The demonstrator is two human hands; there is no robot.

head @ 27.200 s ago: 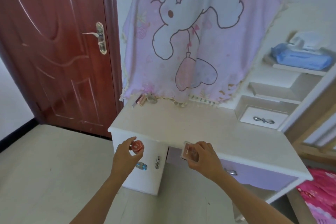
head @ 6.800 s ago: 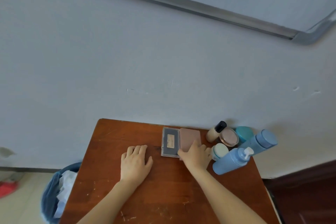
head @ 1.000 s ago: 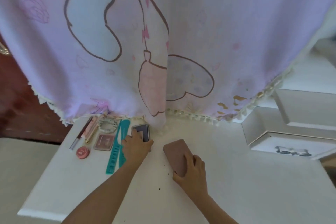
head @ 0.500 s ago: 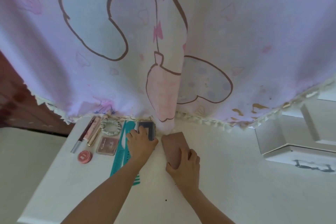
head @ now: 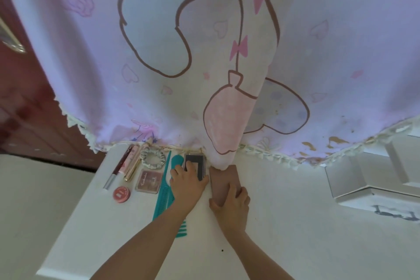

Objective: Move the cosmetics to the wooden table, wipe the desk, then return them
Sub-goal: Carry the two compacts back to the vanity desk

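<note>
On the white desk (head: 295, 245), my left hand (head: 187, 185) rests with straight fingers on a dark palette (head: 196, 162) at the back, by the cloth's hem. My right hand (head: 231, 204) grips the near end of a brown-pink case (head: 221, 179) lying flat; its far end slips under the cloth. Left of my hands lie a teal comb (head: 164, 193), a pink blush compact (head: 148, 180), a round red tin (head: 121, 193), a scrunchie (head: 153, 158) and lip tubes (head: 127, 165).
A lilac cartoon cloth (head: 216, 52) hangs over the back of the desk. White drawer boxes (head: 372, 184) stand at the right. A dark red door (head: 27, 109) is at the left, with the floor (head: 41, 200) below the desk's left edge.
Both hands have pushed farther back toward the cloth. The brown-pink case has slid up beside the dark palette, its far end now under the hem.
</note>
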